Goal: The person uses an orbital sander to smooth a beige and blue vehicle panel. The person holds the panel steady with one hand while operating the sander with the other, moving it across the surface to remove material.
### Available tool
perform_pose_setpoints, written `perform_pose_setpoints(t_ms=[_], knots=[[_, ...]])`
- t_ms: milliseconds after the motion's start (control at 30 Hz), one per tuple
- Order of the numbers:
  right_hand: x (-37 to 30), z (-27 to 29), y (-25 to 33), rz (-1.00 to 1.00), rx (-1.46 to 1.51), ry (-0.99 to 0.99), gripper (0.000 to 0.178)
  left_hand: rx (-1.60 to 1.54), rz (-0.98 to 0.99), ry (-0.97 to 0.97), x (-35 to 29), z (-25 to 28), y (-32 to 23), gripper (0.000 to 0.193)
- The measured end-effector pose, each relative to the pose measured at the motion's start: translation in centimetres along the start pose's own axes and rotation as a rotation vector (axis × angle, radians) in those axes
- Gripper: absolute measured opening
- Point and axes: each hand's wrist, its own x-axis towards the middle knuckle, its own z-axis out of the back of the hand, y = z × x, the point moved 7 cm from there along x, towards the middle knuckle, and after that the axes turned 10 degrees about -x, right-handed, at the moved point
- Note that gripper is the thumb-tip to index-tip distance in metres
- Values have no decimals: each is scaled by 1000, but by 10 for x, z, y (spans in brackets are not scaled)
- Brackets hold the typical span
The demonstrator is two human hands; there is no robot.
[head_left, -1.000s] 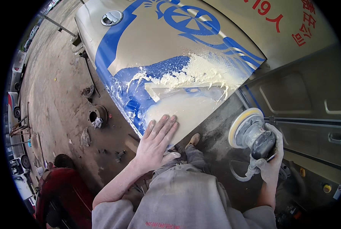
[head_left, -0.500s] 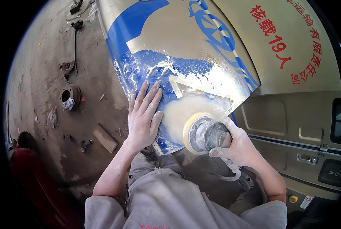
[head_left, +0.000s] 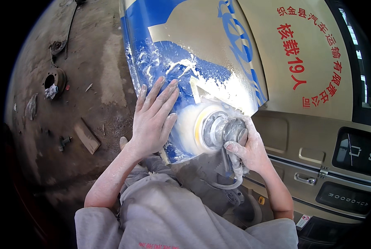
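My right hand [head_left: 254, 146] grips the body of a round air sander [head_left: 225, 129], thumb on the near side and fingers wrapped around its far side. The sander's yellow-edged pad rests on a smooth pale patch of filler [head_left: 184, 128] on a blue-and-gold vehicle panel [head_left: 189, 29]. Left of that patch, my left hand [head_left: 154, 120] lies flat against the blue part of the panel, fingers stretched out and dusted white. A pale hose [head_left: 237, 174] hangs from the sander below my right hand. White powder and rough filler spread over the panel beyond the pad.
At right stands a gold vehicle body with a door handle [head_left: 305, 179] and dark windows. On the dirty floor at left lie a round hub-like metal part [head_left: 54, 81], a wooden block [head_left: 87, 136], a small metal fitting [head_left: 64, 143] and crumpled plastic [head_left: 31, 106].
The sander has slid leftward and away from me across the filler patch, my right hand moving with it. My left hand stays flat on the panel. The whole view has shifted to the right.
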Motion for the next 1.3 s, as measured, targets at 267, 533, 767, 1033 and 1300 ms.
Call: perform_pose_setpoints(t_ms=[267, 533, 767, 1033, 1300], knots=[[-21, -14, 21, 126, -128, 20, 88, 26, -7, 0, 0, -2, 3, 56], [-30, -15, -3, -94, -9, 29, 86, 17, -29, -15, 1, -4, 2, 53], [-14, 1, -38, -246, 196, -10, 82, 28, -22, -18, 1, -3, 2, 52], [-25, -22, 25, 82, -128, 130, 86, -2, -39, -35, 1, -4, 3, 53], [-30, -21, 5, -36, -67, 38, 86, -28, -25, -27, -1, -3, 2, 55]])
